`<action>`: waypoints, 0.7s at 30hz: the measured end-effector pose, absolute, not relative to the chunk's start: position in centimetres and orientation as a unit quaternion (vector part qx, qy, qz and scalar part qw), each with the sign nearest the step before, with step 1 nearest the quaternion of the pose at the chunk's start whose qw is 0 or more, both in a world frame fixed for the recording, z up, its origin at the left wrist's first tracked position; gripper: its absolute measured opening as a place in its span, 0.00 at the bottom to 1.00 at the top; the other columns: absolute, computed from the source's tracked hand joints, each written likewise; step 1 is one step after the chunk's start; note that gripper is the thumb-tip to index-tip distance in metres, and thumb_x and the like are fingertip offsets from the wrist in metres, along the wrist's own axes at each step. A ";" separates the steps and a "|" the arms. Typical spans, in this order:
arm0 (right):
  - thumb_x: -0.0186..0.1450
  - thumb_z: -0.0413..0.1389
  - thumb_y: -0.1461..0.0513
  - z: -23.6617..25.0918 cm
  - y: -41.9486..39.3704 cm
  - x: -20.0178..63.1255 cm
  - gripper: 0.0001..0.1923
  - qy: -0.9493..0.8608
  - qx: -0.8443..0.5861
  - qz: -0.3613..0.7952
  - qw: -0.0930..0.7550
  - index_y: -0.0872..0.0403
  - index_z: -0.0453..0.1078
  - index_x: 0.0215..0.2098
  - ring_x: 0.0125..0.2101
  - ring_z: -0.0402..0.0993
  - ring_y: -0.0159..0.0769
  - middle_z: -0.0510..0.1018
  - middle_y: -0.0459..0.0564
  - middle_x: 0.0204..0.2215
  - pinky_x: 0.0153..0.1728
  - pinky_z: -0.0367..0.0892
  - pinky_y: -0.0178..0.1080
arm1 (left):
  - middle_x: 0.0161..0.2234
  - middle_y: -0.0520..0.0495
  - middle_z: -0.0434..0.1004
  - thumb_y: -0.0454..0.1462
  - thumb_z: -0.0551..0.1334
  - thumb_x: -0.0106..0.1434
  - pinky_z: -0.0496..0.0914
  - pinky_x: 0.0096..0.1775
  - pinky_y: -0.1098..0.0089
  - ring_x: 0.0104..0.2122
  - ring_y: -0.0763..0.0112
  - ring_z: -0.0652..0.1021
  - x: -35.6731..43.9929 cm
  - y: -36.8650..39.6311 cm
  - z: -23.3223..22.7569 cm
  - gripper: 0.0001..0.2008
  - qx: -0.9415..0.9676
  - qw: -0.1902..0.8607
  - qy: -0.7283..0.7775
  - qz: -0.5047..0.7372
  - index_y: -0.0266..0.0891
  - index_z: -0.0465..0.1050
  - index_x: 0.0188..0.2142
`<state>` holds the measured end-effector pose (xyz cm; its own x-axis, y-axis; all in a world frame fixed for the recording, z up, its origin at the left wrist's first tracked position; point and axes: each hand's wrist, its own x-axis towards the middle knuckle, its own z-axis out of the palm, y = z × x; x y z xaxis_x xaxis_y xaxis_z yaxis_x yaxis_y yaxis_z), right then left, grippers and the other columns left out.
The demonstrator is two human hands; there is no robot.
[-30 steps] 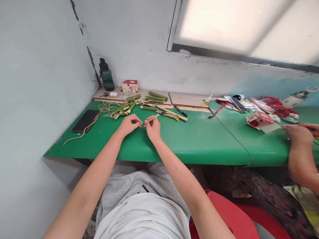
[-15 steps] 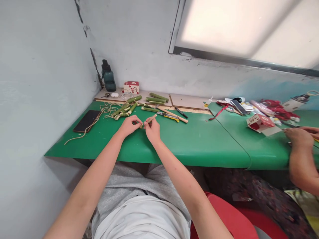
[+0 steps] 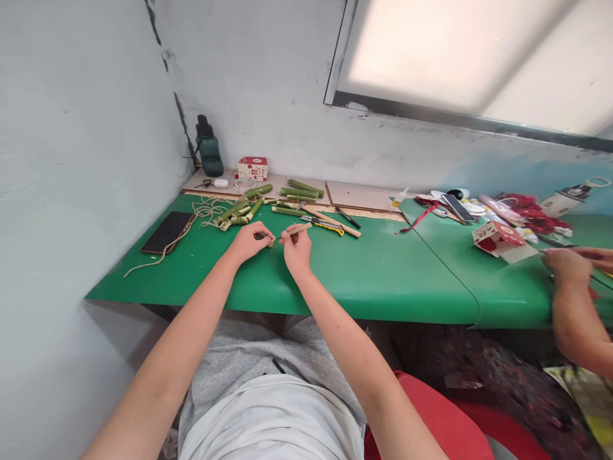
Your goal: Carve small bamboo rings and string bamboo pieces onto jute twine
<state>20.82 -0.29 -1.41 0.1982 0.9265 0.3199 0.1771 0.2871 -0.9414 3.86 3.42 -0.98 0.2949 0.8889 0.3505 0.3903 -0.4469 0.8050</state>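
My left hand (image 3: 249, 241) and my right hand (image 3: 297, 246) meet over the green table (image 3: 383, 275). A thin tan tool with a wooden handle (image 3: 297, 229) is pinched in my right hand, its tip toward my left fingers. The left fingers pinch a small green bamboo piece (image 3: 271, 241) at that tip. Just beyond my hands lie several cut green bamboo sticks (image 3: 239, 213) and a tangle of beige string (image 3: 204, 207).
A black phone (image 3: 166, 232) lies at the left, a yellow box cutter (image 3: 325, 223) and pen behind my hands. A dark bottle (image 3: 209, 148) and small red box (image 3: 252, 168) stand by the wall. Another person's hand (image 3: 569, 265) works at the right among red clutter.
My right hand has tipped the tool's handle a little more to the right. The other person's hand has shifted slightly left. My left hand holds still.
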 end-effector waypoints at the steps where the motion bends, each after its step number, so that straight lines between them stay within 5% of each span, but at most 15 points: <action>1: 0.64 0.55 0.57 -1.4 -0.3 20.8 0.06 -0.547 -0.506 0.320 0.585 0.48 0.64 0.39 0.28 0.78 0.37 0.77 0.44 0.30 0.34 0.74 0.41 | 0.34 0.49 0.76 0.37 0.65 0.60 0.70 0.39 0.64 0.33 0.68 0.75 3.9 3.4 -1.0 0.07 0.745 0.304 0.429 0.410 0.42 0.84 0.32; 21: 0.64 0.55 0.60 -1.5 -0.3 20.9 0.04 -0.573 -0.510 0.318 0.558 0.48 0.65 0.38 0.27 0.78 0.39 0.76 0.43 0.28 0.34 0.72 0.42 | 0.34 0.49 0.76 0.36 0.65 0.60 0.70 0.38 0.65 0.33 0.68 0.75 3.8 3.5 -1.1 0.06 0.741 0.309 0.430 0.414 0.42 0.83 0.33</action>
